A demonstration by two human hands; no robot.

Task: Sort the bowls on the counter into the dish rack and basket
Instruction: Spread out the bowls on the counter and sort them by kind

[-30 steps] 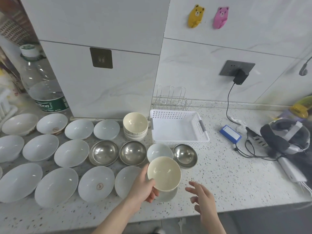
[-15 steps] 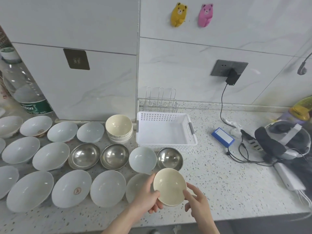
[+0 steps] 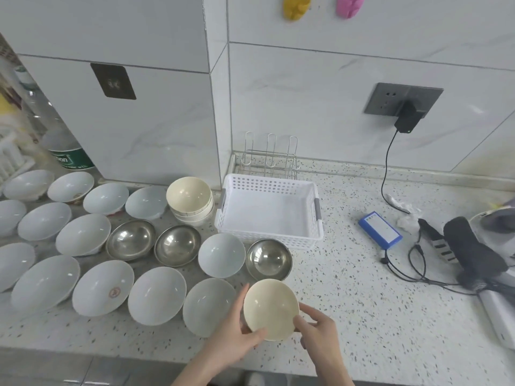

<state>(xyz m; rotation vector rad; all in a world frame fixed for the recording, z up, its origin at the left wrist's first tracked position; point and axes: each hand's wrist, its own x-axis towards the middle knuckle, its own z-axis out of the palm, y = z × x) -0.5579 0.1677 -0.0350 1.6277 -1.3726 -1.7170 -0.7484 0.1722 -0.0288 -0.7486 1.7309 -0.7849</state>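
While both of my hands are closed around the cream bowl [image 3: 271,309], it hangs just above the front edge of the counter [image 3: 362,316], in front of the steel bowl [image 3: 269,259] and beside a pale ceramic bowl [image 3: 209,306]. My left hand [image 3: 237,334] cups its near-left side with the thumb hooked over the rim; my right hand [image 3: 317,330] pinches the near-right rim with thumb and fingertips. Neither grip reaches far under the base, as far as I can see.

The white basket [image 3: 269,238] sits behind the steel bowl with nothing in it, and the wire dish rack [image 3: 269,157] stands behind that against the wall, also bare. A stack of matching cream bowls [image 3: 191,200] sits just left of the basket.

I judge the main risk is the carry itself. The smooth bowl is held mostly at its rim, so if one hand lets go early it could tip and drop onto the ceramic bowl or off the counter edge. Passing low over the steel bowl could clip it and knock it into the basket wall. I could also send it to the wrong container, since nothing shows which holds cream bowls.
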